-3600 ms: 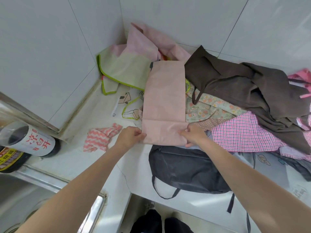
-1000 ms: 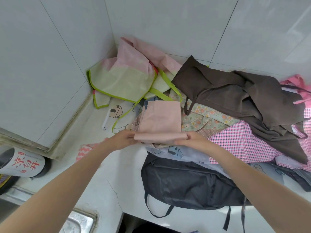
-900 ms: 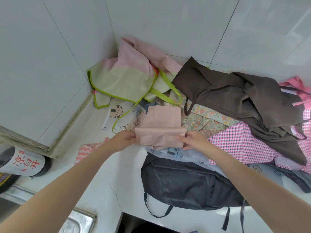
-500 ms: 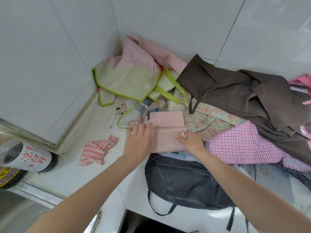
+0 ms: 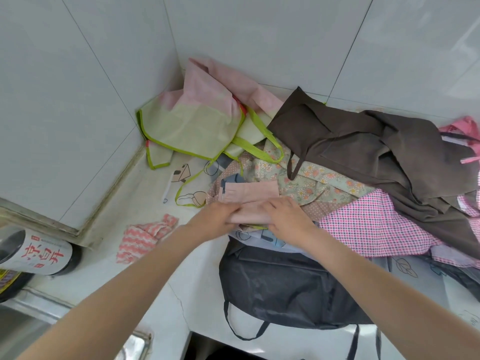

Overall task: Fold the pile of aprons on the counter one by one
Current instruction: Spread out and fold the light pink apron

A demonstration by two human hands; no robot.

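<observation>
Left grip [image 5: 217,216]: fingers curled on the near left edge of the folded pink apron [image 5: 249,198].
Right grip [image 5: 284,213]: lies on its near right edge; curl unclear.
Pink apron: atop the pile, beside the brown apron [image 5: 363,141], on the worktop [image 5: 145,193].

two hands [image 5: 218,216], one bottle [image 5: 36,252], one rag [image 5: 145,233]
</observation>
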